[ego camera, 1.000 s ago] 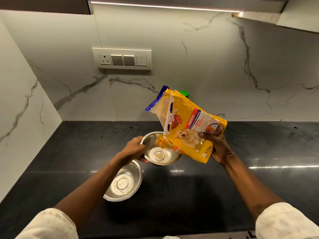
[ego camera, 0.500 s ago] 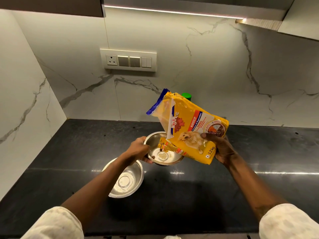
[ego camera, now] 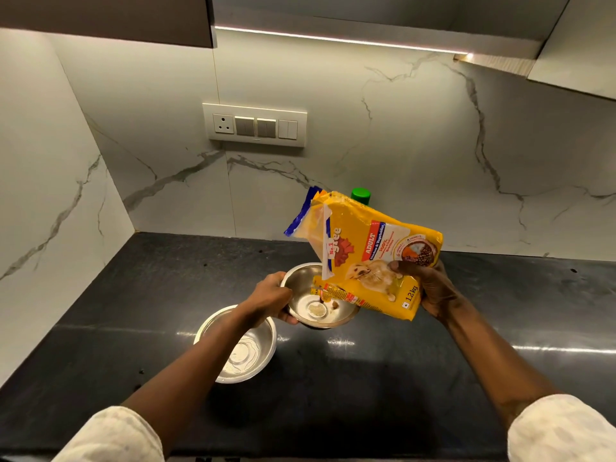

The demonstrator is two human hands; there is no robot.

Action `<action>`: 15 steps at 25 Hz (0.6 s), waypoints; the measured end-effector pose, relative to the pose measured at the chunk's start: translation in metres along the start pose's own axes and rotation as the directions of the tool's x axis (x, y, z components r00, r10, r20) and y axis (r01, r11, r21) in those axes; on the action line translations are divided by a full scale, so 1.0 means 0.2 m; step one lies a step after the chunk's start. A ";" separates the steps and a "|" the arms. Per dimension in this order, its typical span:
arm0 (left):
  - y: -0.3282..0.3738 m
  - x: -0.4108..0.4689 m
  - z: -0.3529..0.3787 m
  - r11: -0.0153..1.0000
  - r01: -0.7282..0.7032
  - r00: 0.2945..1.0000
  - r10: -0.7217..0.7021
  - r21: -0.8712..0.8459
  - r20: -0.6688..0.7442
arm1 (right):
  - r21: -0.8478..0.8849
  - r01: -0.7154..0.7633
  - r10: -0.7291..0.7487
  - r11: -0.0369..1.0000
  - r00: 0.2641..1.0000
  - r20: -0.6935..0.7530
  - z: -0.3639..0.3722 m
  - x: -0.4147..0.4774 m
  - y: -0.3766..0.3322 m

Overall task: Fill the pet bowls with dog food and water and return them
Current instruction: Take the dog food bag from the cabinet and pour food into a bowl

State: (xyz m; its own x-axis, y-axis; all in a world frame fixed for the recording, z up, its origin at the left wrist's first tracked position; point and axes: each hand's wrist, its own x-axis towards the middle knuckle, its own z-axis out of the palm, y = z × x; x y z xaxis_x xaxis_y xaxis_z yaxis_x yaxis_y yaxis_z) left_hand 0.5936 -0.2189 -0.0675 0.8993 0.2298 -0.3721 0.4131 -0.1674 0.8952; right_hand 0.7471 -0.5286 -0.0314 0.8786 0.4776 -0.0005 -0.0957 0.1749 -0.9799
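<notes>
My left hand (ego camera: 270,296) grips the rim of a steel bowl (ego camera: 308,315), held tilted just above the black counter (ego camera: 433,378). My right hand (ego camera: 430,288) holds a yellow dog food bag (ego camera: 370,255) tipped over that bowl, its lower open corner inside the rim. A couple of brown kibble pieces (ego camera: 334,305) lie in the bowl beside a pale round spot. A second steel bowl (ego camera: 250,355) rests on the counter below my left forearm, with no food in it.
A green bottle cap (ego camera: 360,195) shows behind the bag against the marble backsplash. A switch and socket panel (ego camera: 255,125) is on the wall. A marble side wall closes the left end; cabinets hang overhead.
The bag has tipped a little further over the held bowl, and the first kibble pieces have dropped into it. The view has shifted slightly; both hands keep their grips.
</notes>
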 end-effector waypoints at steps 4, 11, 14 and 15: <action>0.00 0.00 0.02 1.000 0.006 1.000 -0.006 -0.007 -0.004 | -0.019 0.001 -0.002 1.000 1.000 -0.004 -0.01 0.00 -0.01; -0.02 0.02 0.04 0.999 0.016 1.000 -0.016 -0.035 0.008 | -0.035 -0.011 0.011 0.999 1.000 0.002 -0.03 -0.01 -0.02; -0.03 0.03 0.05 0.999 0.016 1.000 -0.016 -0.038 0.013 | -0.022 -0.009 0.009 1.000 1.000 0.009 -0.04 -0.01 -0.02; -0.03 0.03 0.05 0.999 0.014 1.000 -0.013 -0.039 0.012 | -0.029 -0.009 0.009 1.000 1.000 0.010 -0.05 -0.01 -0.03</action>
State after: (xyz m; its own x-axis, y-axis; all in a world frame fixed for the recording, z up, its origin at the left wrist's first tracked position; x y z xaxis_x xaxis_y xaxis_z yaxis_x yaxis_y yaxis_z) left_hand 0.5973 -0.2269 -0.0777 0.8955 0.2201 -0.3868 0.4195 -0.1270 0.8988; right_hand 0.7496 -0.5387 -0.0284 0.8729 0.4878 -0.0076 -0.0897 0.1453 -0.9853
